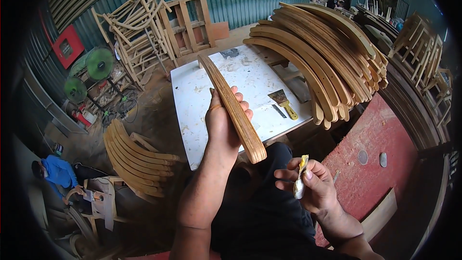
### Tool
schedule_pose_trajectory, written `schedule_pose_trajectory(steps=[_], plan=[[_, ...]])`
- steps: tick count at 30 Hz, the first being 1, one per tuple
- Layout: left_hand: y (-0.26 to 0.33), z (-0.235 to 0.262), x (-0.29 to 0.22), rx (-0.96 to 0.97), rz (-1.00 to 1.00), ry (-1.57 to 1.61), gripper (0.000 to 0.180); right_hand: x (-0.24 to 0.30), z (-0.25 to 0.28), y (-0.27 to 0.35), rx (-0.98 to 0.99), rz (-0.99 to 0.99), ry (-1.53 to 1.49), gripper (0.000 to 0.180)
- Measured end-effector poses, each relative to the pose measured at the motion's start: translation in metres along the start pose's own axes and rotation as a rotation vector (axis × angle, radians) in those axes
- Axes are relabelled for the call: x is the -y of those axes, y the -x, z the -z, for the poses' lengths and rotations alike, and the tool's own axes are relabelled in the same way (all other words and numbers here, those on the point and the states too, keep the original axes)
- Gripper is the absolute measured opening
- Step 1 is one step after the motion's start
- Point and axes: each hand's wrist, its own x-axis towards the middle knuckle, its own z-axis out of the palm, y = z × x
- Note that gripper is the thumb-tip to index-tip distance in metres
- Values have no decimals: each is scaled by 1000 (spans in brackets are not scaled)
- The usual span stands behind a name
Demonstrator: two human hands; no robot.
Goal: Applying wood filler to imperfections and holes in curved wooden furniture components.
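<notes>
1. i see the left hand [222, 123], fingers half curled round a wooden strip [232, 108], over the white table [192, 94].
2. the right hand [318, 189] pinches a small white-and-yellow piece [300, 185], other fingers loosely bent.

The wooden strip [232, 108] partly hides the left fingers [244, 105].

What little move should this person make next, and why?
Probably bring the right hand toward the curved wooden piece: the left hand grips it with its near end free, while the right pinches a small crumpled white-and-yellow object, apart from the wood.
</notes>
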Motion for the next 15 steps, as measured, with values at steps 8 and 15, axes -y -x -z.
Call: schedule_pose_trajectory(steps=[8,15], plan=[[8,7,-4,-30,31,-49,38,-7,-4,1,40,-28,34,16],[25,18,-6,-114,26,-155,45,1,-21,-9,101,78,573,15]])
